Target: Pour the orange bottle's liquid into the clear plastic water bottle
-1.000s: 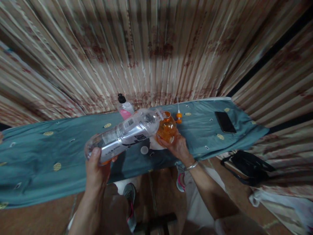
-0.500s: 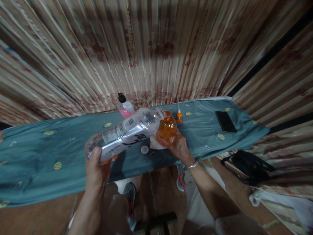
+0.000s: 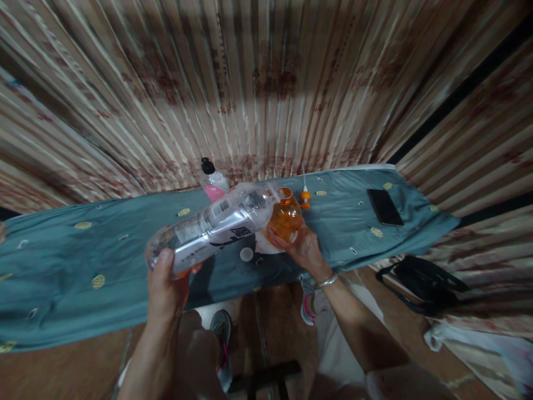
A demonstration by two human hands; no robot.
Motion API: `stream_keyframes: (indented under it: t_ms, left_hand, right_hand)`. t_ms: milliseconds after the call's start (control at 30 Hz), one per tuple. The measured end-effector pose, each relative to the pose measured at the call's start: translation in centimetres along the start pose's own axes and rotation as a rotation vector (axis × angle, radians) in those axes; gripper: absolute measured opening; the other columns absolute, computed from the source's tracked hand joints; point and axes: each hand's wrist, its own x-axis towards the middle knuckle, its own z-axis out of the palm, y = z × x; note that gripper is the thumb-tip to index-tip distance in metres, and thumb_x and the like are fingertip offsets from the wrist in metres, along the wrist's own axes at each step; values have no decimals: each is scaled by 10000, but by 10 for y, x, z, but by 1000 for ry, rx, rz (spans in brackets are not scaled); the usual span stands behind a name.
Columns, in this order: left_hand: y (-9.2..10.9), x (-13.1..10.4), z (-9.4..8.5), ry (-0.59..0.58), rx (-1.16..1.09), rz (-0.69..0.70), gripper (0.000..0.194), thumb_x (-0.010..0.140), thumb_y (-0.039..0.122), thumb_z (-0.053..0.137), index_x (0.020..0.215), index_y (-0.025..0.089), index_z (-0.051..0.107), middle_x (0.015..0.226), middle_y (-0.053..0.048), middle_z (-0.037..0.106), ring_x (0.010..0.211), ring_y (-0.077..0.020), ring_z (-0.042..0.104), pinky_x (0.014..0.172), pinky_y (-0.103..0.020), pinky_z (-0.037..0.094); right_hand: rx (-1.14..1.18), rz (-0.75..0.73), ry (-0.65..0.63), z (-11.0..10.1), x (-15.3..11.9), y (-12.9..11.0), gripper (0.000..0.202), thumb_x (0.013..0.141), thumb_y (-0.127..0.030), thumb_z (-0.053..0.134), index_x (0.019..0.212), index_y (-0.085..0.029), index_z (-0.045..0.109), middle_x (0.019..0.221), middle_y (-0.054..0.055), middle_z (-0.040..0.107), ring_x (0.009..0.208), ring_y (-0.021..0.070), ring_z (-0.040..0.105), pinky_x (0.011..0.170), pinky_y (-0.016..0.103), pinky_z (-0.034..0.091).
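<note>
My left hand [image 3: 169,278] is wrapped round the base of a large clear plastic bottle [image 3: 212,228] with a silver label. The bottle lies tilted, its mouth pointing right at the open neck of an orange translucent bottle [image 3: 286,216]. Whether liquid is flowing between them I cannot tell. My right hand [image 3: 302,247] grips the orange bottle from its lower right side. Behind it lies an orange pump top [image 3: 305,198] with a pale tube. A round white cap [image 3: 246,254] rests on the cloth below the clear bottle, beside some white material [image 3: 266,244] partly hidden under the orange bottle.
A bottle with a black top and pink label [image 3: 214,182] stands at the back. On the right of the teal cloth [image 3: 137,239] lies a black phone [image 3: 385,207]. A dark bag [image 3: 428,283] is on the lower right, and pleated curtains [image 3: 266,83] hang behind.
The clear bottle's base and my left hand have shifted very slightly to the right. My right hand and the orange bottle stay practically where they were.
</note>
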Motion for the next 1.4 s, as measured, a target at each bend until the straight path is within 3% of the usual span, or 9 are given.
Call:
stream_keyframes:
  t_ms: [133, 300, 767, 1067, 1400]
  left_hand:
    - [0, 0, 2, -15, -7, 23, 456, 638, 497, 978, 894, 188, 762, 912, -53, 759, 611, -164, 636, 356, -230, 438]
    - [4, -2, 4, 10, 2, -17, 459, 628, 484, 994, 947, 234, 778, 965, -44, 770, 665, -175, 653, 382, -222, 471]
    - [2, -2, 2, -8, 10, -1, 455, 646, 519, 977, 913, 224, 758, 916, -39, 761, 633, -164, 644, 384, -214, 459]
    - [2, -2, 3, 0, 10, 11, 486, 647, 510, 971, 925, 179, 750, 917, -64, 745, 634, -170, 629, 390, -244, 398]
    - [0, -2, 2, -9, 5, -1, 458, 650, 513, 972, 921, 202, 773, 940, -53, 772, 647, -169, 642, 384, -223, 434]
  right_hand:
    - [1, -2, -15, -1, 0, 0, 648, 872, -518, 854, 1400, -217, 629, 1087, 157, 835, 970, 359, 829, 837, 570, 700]
    - [-26, 7, 0, 0, 0, -1, 678, 853, -509, 880, 1376, -151, 640, 1064, 204, 829, 952, 369, 826, 840, 539, 697]
    - [1, -15, 7, 0, 1, 0, 653, 894, -573, 815, 1389, -195, 619, 1094, 173, 830, 976, 357, 829, 838, 544, 704]
    - [0, -5, 10, 0, 0, 0, 696, 904, -661, 769, 1363, -164, 611, 1081, 190, 833, 958, 354, 826, 843, 515, 700]
    - [-35, -2, -6, 1, 0, 1, 705, 896, -671, 779, 1352, -157, 623, 1079, 186, 826, 959, 342, 825, 829, 488, 689]
